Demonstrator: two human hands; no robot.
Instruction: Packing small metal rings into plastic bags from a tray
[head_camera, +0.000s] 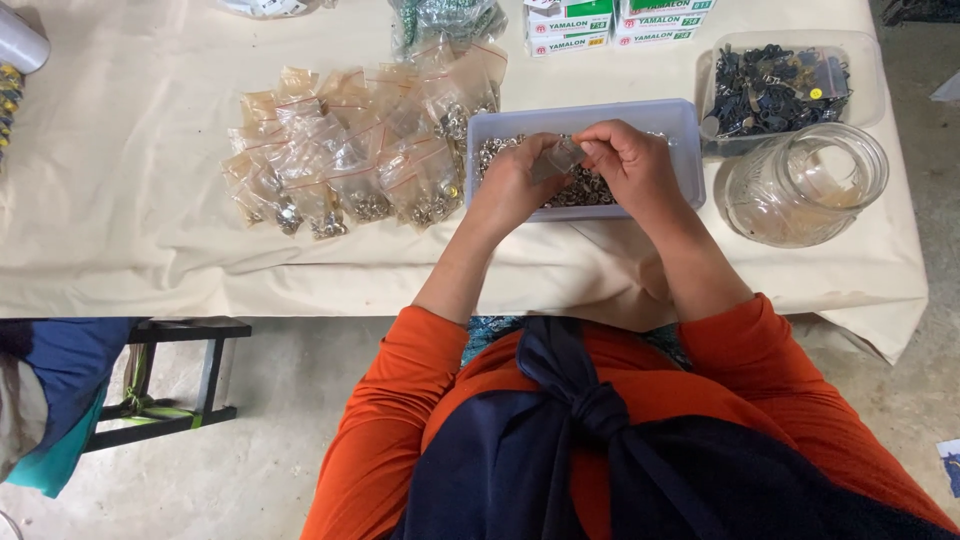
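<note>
My left hand and my right hand meet over a pale blue plastic tray full of small silver metal pieces. Between them I pinch a small clear plastic bag, each hand gripping one side of it. To the left of the tray lies a pile of filled clear bags holding the same kind of silver pieces. The bag's contents are too small to make out.
A clear glass jar lies on its side right of the tray. Behind it sits a clear tub of dark metal parts. Green and white boxes stand at the far edge. The cream cloth-covered table ends near my lap.
</note>
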